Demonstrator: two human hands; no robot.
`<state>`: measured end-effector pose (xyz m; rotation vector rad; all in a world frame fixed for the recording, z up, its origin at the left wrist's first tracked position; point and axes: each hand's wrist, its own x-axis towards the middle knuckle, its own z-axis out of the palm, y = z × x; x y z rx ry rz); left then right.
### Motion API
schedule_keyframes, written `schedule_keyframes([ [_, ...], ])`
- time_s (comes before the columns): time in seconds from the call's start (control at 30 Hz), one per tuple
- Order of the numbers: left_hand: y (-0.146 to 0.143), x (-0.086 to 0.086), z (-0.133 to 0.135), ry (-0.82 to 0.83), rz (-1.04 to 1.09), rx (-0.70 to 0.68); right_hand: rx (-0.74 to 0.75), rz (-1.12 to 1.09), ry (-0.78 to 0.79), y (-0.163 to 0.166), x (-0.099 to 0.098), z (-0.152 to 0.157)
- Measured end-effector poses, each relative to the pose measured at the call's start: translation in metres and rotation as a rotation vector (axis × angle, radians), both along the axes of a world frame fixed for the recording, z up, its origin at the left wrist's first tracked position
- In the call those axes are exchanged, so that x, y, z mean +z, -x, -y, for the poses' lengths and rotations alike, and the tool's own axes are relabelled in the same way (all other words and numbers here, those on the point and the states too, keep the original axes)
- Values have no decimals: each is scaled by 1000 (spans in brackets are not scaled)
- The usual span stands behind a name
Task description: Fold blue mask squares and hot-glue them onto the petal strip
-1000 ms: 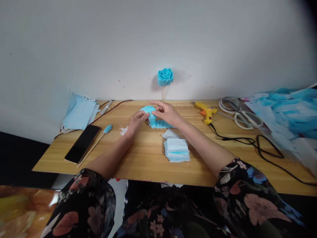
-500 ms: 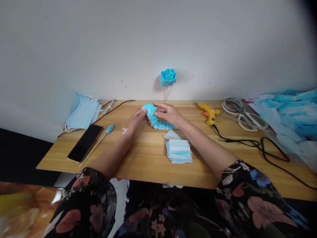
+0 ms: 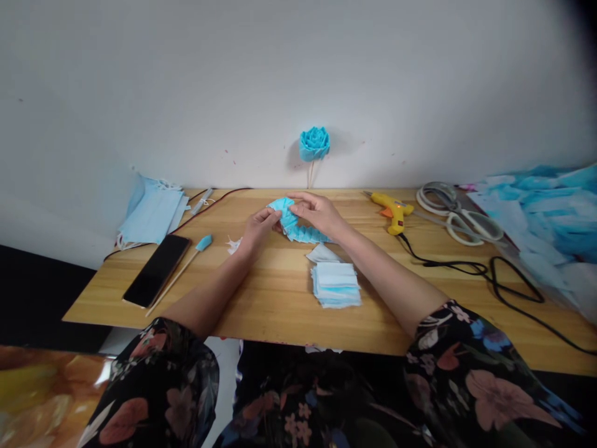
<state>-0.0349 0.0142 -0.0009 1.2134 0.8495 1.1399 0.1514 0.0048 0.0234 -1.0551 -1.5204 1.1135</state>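
Note:
Between my hands runs a blue pleated strip of mask fabric [image 3: 304, 234], its right part curving along the tabletop. My left hand [image 3: 262, 228] pinches the strip's left end between thumb and fingers. From above and to the right, my right hand [image 3: 317, 213] grips the same end, thumb on the pleats and fingers behind. Just in front of the strip lies a folded whitish piece [image 3: 323, 253], and nearer me is a stack of cut blue and white squares [image 3: 336, 285].
A blue fabric rose [image 3: 314, 144] stands at the wall. On the left are face masks [image 3: 152, 214], a phone [image 3: 157, 270] and a blue-tipped stick [image 3: 180, 274]. Rightward lie a yellow glue gun [image 3: 395, 213], its black cord, scissors [image 3: 473, 228], a tape roll [image 3: 437, 198] and heaped blue fabric [image 3: 550, 214].
The strip's left end has turned slightly between my fingers, and its pleats lie flatter there. Both hands stay almost in place; the whole view has shifted a little.

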Motion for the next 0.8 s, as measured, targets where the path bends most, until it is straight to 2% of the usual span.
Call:
schedule_keyframes([
  [0.27,-3,-8,-1,10,88,-94,7,-38,-20,0,2,1],
  [0.53,-1,-14,-10,47,169,-67,100,-86,132,-2,1,2],
  [0.67,-2,-14,-10,42,102,-84,14,-80,82,-3,-4,-2],
  [0.8,-2,-6,-4,-14,-19,-62,-12,-93,68,-4,-6,-3],
])
